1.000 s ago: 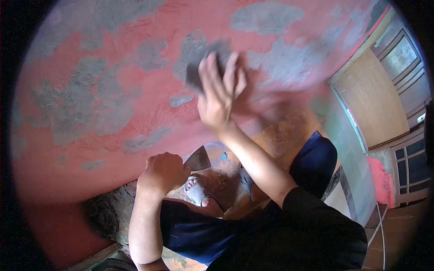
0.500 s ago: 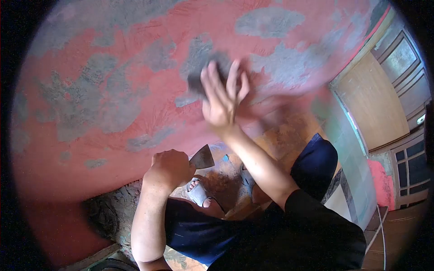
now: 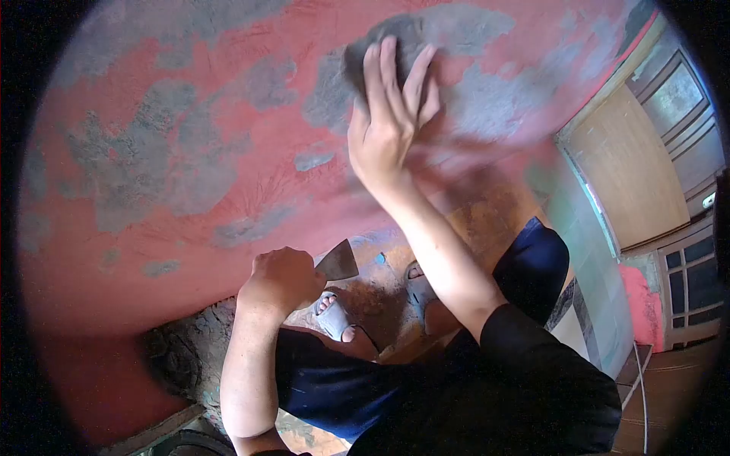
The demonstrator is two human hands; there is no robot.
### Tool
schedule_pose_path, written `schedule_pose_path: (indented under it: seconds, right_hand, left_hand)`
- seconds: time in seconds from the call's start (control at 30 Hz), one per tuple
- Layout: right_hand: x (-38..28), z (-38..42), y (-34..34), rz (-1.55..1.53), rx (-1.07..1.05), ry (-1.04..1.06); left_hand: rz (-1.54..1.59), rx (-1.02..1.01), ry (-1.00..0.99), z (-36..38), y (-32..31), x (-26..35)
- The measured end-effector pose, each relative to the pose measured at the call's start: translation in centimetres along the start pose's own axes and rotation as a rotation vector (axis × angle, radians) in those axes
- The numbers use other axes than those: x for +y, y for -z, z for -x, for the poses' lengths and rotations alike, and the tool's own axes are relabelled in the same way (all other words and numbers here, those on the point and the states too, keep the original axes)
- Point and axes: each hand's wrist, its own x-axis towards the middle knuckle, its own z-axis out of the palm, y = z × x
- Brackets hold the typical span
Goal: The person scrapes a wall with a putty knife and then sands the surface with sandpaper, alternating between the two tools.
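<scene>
My right hand (image 3: 389, 125) presses a dark grey flat pad (image 3: 403, 38) against the pink wall (image 3: 289, 159), its fingers spread over the lower part of the pad. Grey patches (image 3: 160, 152) mark the wall around it. Lower down and to the left, my left hand (image 3: 281, 281) is wrapped round a scraper (image 3: 340, 262); only its flared metal blade shows, pointing right, while the handle is hidden in the fist.
Below are my sandalled feet (image 3: 332, 315) on a stained brown floor (image 3: 471, 220). A wooden board (image 3: 627, 167) and a panelled door (image 3: 677, 99) stand at the right. Rough dark rubble (image 3: 190, 353) lies at the wall's foot, lower left.
My right hand and the dark pad have moved up and slightly right along the wall. My left hand with the scraper has barely shifted.
</scene>
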Motion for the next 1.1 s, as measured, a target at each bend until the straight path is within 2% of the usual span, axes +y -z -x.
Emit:
schedule_pose_path:
  seconds: [0.1,0.17,0.23,0.3,0.37,0.43,0.47,0.5,0.6,0.63,0.7,0.8,0.9,0.97,1.03,1.1]
  right_hand:
    - [-0.2,6.5,-0.8,-0.078,-0.106,0.014]
    - [0.9,8.2,-1.3,0.039,-0.114,0.109]
    - [-0.3,3.9,0.2,-0.031,-0.092,-0.001]
    - [0.4,-0.5,-0.3,0.036,0.069,0.022]
    - [0.1,0.3,-0.6,-0.035,0.053,-0.024]
    - [-1.1,4.2,0.3,-0.1,-0.074,-0.061]
    - [-0.4,7.5,-1.3,-0.011,-0.086,-0.006]
    - [-0.2,7.5,-1.5,0.034,-0.037,0.061]
    - [-0.1,2.7,0.5,-0.02,-0.074,0.0]
    - [0.4,0.3,-0.1,-0.002,0.035,0.017]
    - [0.5,-1.2,-0.7,-0.02,0.099,0.031]
    - [-0.6,4.4,-0.5,-0.082,-0.07,-0.012]
    - [0.7,8.2,-1.6,0.025,-0.063,0.14]
    - [-0.2,2.2,0.4,-0.021,-0.044,0.001]
    - [0.9,-2.7,0.0,0.049,0.099,0.006]
    - [0.5,-2.2,-0.3,-0.053,0.094,-0.03]
  left_hand:
    - [0.0,0.022,0.018,-0.2,0.9,0.1]
    - [-0.004,0.018,0.027,-0.5,0.8,0.0]
    - [-0.024,0.102,-0.029,-1.2,-0.5,-0.6]
    - [-0.023,0.089,-0.035,-0.6,-0.5,-0.2]
    - [-0.021,0.097,-0.04,-0.5,-0.3,0.0]
    - [-0.026,0.117,-0.037,-0.9,-0.8,-0.4]
    - [-0.031,0.117,-0.038,-0.9,-1.1,-0.5]
    - [-0.026,0.119,-0.038,-1.0,-1.0,-0.7]
    - [0.004,0.094,-0.008,-0.4,0.0,-0.5]
    - [0.036,0.059,0.022,-0.2,0.1,-0.4]
    - [0.02,0.026,0.029,-0.1,0.0,-0.3]
    - [0.014,0.041,0.048,-0.3,0.9,-0.3]
    - [0.023,0.069,0.039,-0.5,0.2,-0.5]
    - [0.021,0.071,0.027,-0.7,0.0,-0.4]
    - [0.008,0.047,0.034,-0.5,0.3,-0.1]
    - [-0.021,0.056,0.019,-0.8,-0.6,-0.3]
